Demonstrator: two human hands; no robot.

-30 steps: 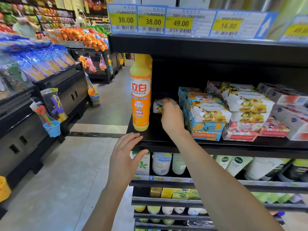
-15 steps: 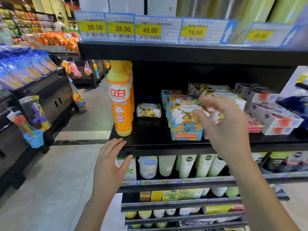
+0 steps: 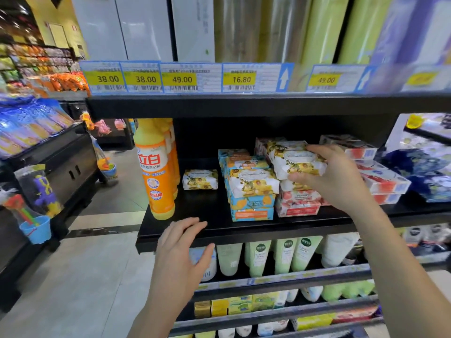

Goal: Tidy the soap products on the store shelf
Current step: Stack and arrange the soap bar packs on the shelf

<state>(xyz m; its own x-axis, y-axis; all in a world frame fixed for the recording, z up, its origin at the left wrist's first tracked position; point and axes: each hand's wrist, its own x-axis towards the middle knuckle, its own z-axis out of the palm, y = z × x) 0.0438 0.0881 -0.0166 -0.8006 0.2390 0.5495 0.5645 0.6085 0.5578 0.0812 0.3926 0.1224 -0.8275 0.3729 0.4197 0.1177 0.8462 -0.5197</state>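
Observation:
On the black shelf (image 3: 210, 215) stand stacks of wrapped soap bars. My right hand (image 3: 334, 176) grips a white-and-yellow soap pack (image 3: 296, 163) at the top of the stack above the pink packs (image 3: 299, 203), fingers over its top and thumb under its front. To the left is a stack of blue-and-orange soap boxes (image 3: 251, 203) with a white pack (image 3: 252, 182) on top. A single small soap pack (image 3: 200, 179) lies alone near the orange detergent bottle (image 3: 157, 172). My left hand (image 3: 181, 254) rests with straight fingers on the shelf's front edge.
White-and-red boxes (image 3: 380, 179) and dark blue packs (image 3: 424, 172) fill the shelf's right side. Green and white tubes (image 3: 283, 257) hang below. Price tags (image 3: 181, 78) line the shelf above. A black display stand (image 3: 61, 167) with toys stands left across the aisle.
My right hand left the small lone soap pack by the orange bottle, moved right, and now grips the top white-and-yellow pack. The left hand stayed on the shelf edge.

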